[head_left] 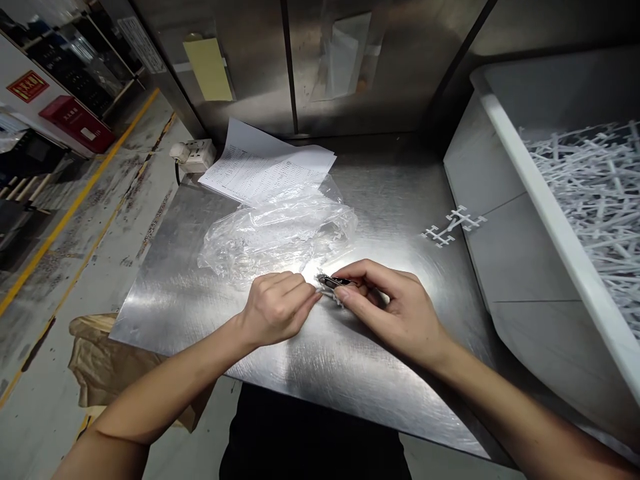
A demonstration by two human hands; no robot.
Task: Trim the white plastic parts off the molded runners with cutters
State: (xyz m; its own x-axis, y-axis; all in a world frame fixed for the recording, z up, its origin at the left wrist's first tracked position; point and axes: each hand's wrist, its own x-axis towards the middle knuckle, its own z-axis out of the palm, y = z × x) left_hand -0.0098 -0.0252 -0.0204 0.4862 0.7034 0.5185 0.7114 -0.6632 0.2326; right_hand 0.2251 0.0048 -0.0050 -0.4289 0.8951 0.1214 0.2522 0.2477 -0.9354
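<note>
My right hand [395, 303] is closed around a small metal cutting tool [334, 282], its jaws pointing left. My left hand [277, 307] is pinched at the tool's tip on a tiny white plastic piece [320, 291] that is too small to make out well. Both hands rest low on the steel table [200, 300], just in front of a crumpled clear plastic bag [280, 233]. A white plastic sprue part [453, 227] lies on the table further to the right.
A large white bin [530, 193] full of white plastic sprue parts stands at the right. Printed paper sheets [265, 170] lie behind the bag, with a white power socket [195, 155] at the table's back left. A brown bag [100, 367] sits on the floor left.
</note>
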